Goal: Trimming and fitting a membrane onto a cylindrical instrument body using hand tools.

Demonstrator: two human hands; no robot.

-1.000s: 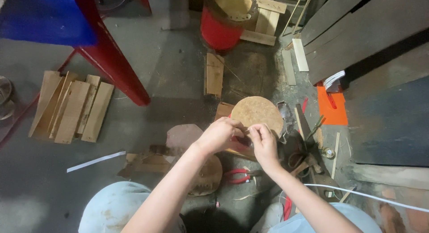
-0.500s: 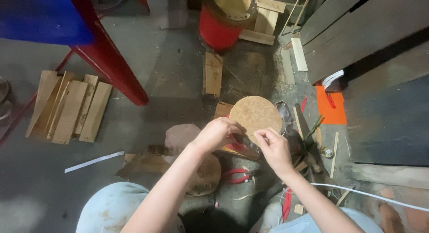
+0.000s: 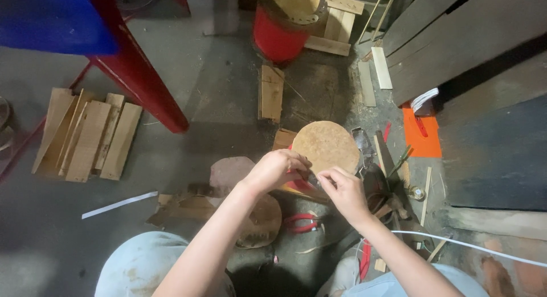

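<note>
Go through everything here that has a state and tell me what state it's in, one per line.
Left hand: closed on the near edge of the round disc.
Right hand: fingers pinched at the disc's near edge.
Round disc: held flat over the floor by both hands.
Red-handled pliers: lying on the floor, unused.
Wooden slats: lying loose in a pile.
Red bucket: upright.

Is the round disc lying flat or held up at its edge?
Held up: both hands pinch the round disc's near edge, its face towards the camera.

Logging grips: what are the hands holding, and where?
Both hands, left and right, pinch the round disc at its near edge.
</note>
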